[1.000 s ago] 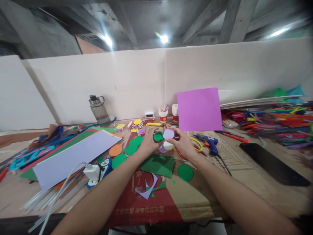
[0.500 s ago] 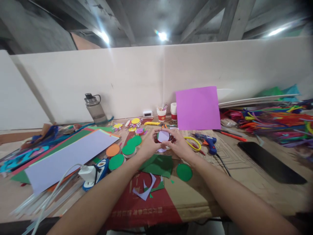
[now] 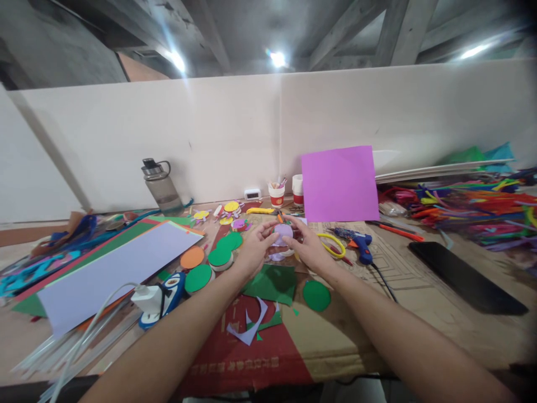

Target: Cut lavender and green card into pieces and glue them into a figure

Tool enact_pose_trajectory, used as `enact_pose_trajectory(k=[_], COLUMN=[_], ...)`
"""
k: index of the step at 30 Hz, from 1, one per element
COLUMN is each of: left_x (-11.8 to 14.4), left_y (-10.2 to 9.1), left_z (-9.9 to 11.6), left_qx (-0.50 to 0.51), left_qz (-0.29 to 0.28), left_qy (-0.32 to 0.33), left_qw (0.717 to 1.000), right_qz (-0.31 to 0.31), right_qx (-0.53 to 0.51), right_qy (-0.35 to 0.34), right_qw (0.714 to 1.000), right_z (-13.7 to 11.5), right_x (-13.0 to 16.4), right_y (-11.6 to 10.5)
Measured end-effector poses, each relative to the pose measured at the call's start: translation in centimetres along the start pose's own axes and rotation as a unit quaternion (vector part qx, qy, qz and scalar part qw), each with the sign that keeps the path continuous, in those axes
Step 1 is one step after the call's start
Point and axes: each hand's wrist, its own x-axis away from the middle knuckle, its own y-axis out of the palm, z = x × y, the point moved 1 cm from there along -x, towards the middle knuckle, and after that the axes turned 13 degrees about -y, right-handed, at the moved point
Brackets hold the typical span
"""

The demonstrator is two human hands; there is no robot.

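Note:
My left hand (image 3: 253,252) and my right hand (image 3: 309,246) meet above the middle of the table, both pinching a small lilac paper circle (image 3: 283,230) between their fingertips. Under the hands lie another lilac circle (image 3: 277,257) and a white round piece, partly hidden. A green paper sheet (image 3: 272,283) lies just in front of the hands. Beside it to the right is a green paper circle (image 3: 316,295).
Green and orange circles (image 3: 200,267) lie to the left, by a long lilac sheet (image 3: 113,267). A pink sheet (image 3: 339,184) leans on the wall. Yellow scissors (image 3: 331,245), a blue glue gun (image 3: 361,244), a black phone (image 3: 467,278), cups (image 3: 277,196), a water bottle (image 3: 161,187) and piled pipe cleaners (image 3: 474,212) surround them.
The green circle that my left hand held a second ago is gone from it. Both hands have closed in together on the lilac circle.

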Motion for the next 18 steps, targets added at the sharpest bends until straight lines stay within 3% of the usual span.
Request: enact_pose_trajectory(k=[7, 14, 18], left_x=[-0.5, -0.2, -0.1], left_y=[-0.1, 0.3, 0.6], left_z=[-0.8, -1.1, -1.0], left_qx=[-0.025, -0.039, -0.021], left_qz=[0.016, 0.037, 0.026], left_qy=[0.002, -0.007, -0.027], left_qw=[1.000, 0.999, 0.999], right_qz=[0.058, 0.044, 0.044], right_qx=[-0.114, -0.082, -0.015], right_qy=[0.117, 0.089, 0.082], right_qw=[0.985, 0.992, 0.996], right_z=[1.1, 1.0, 1.2], right_x=[-0.1, 0.0, 0.1], right_y=[0.2, 0.5, 0.3])
